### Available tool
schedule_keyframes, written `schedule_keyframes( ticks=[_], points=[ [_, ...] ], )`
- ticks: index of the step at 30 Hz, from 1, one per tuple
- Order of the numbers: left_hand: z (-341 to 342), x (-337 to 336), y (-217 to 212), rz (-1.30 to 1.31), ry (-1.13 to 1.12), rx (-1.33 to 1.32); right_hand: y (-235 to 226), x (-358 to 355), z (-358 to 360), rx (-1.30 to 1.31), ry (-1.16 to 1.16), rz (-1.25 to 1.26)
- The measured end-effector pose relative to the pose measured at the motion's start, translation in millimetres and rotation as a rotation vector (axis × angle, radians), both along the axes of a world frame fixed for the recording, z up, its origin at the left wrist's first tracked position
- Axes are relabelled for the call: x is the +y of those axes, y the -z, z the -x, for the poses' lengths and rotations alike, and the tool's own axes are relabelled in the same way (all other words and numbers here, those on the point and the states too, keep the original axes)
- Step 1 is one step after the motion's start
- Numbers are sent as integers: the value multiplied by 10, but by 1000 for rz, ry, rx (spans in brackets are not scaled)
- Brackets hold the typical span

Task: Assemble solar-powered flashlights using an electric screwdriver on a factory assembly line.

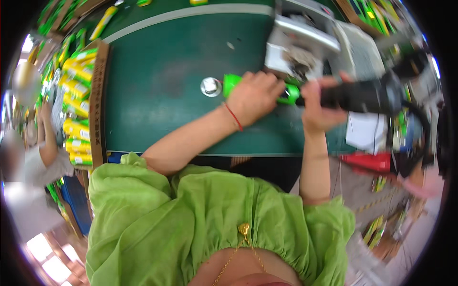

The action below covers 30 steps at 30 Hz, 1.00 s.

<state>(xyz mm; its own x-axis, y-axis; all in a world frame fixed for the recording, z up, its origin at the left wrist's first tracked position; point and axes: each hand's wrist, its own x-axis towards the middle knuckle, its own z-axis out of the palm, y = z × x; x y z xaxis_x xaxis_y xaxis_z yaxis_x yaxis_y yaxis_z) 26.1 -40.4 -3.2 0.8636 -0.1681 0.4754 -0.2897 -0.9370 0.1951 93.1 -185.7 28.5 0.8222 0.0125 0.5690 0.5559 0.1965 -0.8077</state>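
My left hand [255, 97] grips a bright green plastic part [232, 84] lying on the dark green work surface [162, 81]; a red thread circles that wrist. My right hand [318, 106] is wrapped around a black powered screwdriver [362, 96], whose tip meets the green part's right end [291, 94] between my hands. A round shiny metal piece [211, 86] lies just left of the green part.
A cardboard box [98, 95] of yellow and green packaged items stands at the left edge. A grey metal machine [300, 40] sits behind my hands. White paper [367, 131] and a red tray [367, 161] lie at the right. Another person's arm [47, 138] shows at far left.
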Motion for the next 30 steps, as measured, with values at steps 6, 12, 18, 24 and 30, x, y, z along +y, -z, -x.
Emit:
schedule_keyframes(
  ticks=[6, 12, 18, 24, 30],
  points=[
    [-8, 101, -72, -150, 86, 38, -216, -75, -156, -24, -151, 28],
    [418, 576, -491, 261, 6, 478, -968, -669, 242, -114, -179, -112],
    [749, 614, -790, 788, -14, 556, -633, -563, 457, -26, -149, -83],
    [736, 696, -775, 709, -53, 516, -142, -336, 405, 27, -16, 81],
    [457, 1213, -643, 457, -322, 525, -365, -249, 399, 36, -68, -29]
  ],
)
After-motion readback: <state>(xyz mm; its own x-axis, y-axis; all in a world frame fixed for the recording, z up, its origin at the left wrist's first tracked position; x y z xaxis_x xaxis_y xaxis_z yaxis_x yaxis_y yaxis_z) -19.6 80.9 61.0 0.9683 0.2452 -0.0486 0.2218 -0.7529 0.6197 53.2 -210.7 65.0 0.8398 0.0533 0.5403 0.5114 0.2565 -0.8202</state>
